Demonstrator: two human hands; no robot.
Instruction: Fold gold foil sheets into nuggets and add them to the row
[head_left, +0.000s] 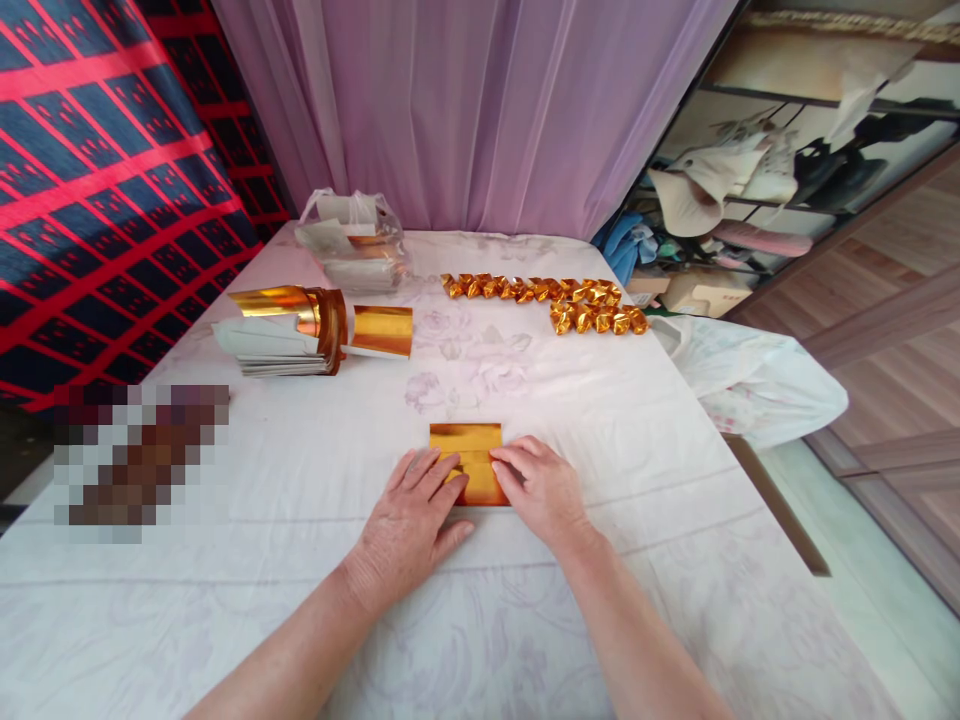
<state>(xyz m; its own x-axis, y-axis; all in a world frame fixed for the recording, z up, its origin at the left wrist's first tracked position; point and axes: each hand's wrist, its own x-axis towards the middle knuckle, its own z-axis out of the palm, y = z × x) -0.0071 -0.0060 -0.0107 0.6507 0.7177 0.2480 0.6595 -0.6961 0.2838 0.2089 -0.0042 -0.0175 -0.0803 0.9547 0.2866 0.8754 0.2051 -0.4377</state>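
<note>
A sheet of gold foil paper lies flat on the table before me, a crease running across it. Spread over its left side are the fingers of my left hand, which presses down with the thumb on the cloth. At the right edge, the thumb and fingertips of my right hand pinch the paper. Farther back stand a fanned stack of foil paper and, just beside it, a loose gold sheet. Folded gold paper pieces line up in two rows at the back right.
A clear plastic bag with more paper sits at the table's back left. The table has a pale floral cloth. A white plastic bag hangs by its right edge, near a shoe shelf. A purple curtain hangs behind.
</note>
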